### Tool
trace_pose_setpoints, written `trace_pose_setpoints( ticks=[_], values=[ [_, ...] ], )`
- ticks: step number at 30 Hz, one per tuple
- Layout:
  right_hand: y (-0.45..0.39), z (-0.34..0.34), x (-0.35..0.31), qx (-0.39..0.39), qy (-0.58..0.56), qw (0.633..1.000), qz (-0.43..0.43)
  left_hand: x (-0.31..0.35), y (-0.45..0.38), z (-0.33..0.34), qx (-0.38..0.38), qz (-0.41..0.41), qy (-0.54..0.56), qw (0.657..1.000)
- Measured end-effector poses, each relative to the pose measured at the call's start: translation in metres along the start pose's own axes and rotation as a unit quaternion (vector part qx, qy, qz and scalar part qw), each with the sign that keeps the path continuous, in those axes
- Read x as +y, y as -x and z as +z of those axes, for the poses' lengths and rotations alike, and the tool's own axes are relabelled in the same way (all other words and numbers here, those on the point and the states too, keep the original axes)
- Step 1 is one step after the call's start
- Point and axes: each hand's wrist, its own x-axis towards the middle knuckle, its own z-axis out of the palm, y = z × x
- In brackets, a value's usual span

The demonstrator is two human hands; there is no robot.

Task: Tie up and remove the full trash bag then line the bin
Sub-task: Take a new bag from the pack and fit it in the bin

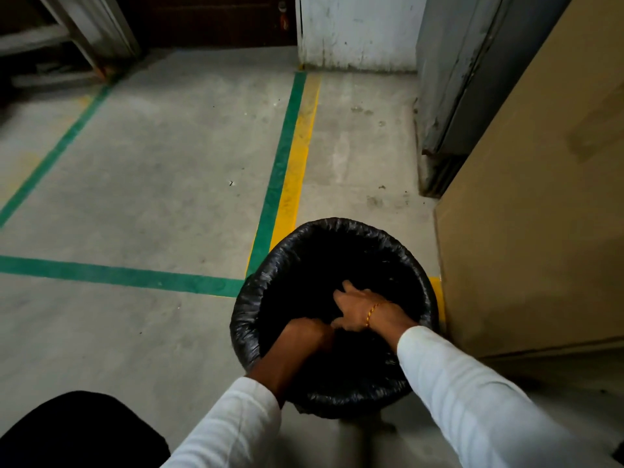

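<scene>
Reaching both hands into the round bin lined with crinkled black plastic bag (332, 265), the left grip (312, 332) is clenching and the right grip (354, 309) is pressing film; smoothing it outward seems wise.

Arms: both reach forward and down, in white sleeves.
Left hand (312, 332): knuckles up, fingers curled; what they hold is hidden in the dark.
Right hand (354, 307): palm down, fingers spread forward, a gold band at the wrist.
</scene>
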Motion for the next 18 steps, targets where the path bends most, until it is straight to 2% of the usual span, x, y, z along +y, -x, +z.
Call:
trace_pose_setpoints(
  ticks=[2, 4, 5, 7, 10, 13, 18],
  values=[
    [0.005, -0.005, 0.002, 0.024, -0.003, 1.000, -0.009, 0.005, 0.001, -0.016, 0.034, -0.022, -0.016, 0.999],
    [0.013, -0.013, 0.003, 0.056, -0.008, 0.998, -0.023, 0.007, 0.002, -0.031, 0.112, -0.041, -0.040, 0.992],
    [0.018, -0.018, 0.003, 0.069, -0.006, 0.997, -0.028, 0.007, 0.001, -0.037, 0.149, -0.042, -0.050, 0.987],
    [0.031, -0.027, 0.002, 0.080, 0.024, 0.996, -0.027, 0.004, -0.004, -0.043, 0.173, -0.025, -0.061, 0.983],
    [0.045, -0.026, 0.000, 0.045, 0.126, 0.991, -0.027, -0.003, -0.017, -0.041, 0.132, 0.033, -0.072, 0.988],
    [0.044, -0.009, -0.004, -0.005, 0.191, 0.980, -0.053, -0.012, -0.034, -0.026, 0.107, 0.086, -0.137, 0.981],
    [0.032, 0.011, 0.000, -0.077, 0.218, 0.971, -0.057, -0.030, -0.034, -0.003, 0.074, 0.052, -0.148, 0.985]
  ],
)
